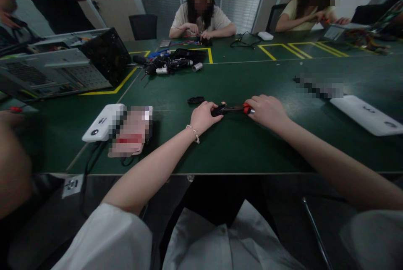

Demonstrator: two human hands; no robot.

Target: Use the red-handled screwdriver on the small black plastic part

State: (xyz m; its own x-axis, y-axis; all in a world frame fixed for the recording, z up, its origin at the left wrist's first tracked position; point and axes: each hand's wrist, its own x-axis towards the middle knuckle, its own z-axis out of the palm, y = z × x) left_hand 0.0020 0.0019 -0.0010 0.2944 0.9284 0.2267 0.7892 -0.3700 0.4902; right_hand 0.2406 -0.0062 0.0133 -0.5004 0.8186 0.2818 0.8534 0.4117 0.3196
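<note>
Both my hands meet over the middle of the green table. My left hand (204, 116), a beaded bracelet at its wrist, is closed around a small black part (217, 111), pinching it between thumb and fingers. My right hand (266, 109) is closed on a red-handled tool (246, 108); its slim metal end points left and reaches the black part. The tool's exact kind is hard to make out, as my fingers cover much of it. Just beyond my left hand lies another small black piece (195, 100), touched by neither hand.
A white power bank (104, 123) and a blurred pink phone-like thing (132, 129) lie left. Another white power bank (368, 114) lies right. An opened computer case (63, 64) stands far left; tools and cables (170, 62) lie in a heap. Other people sit or stand around.
</note>
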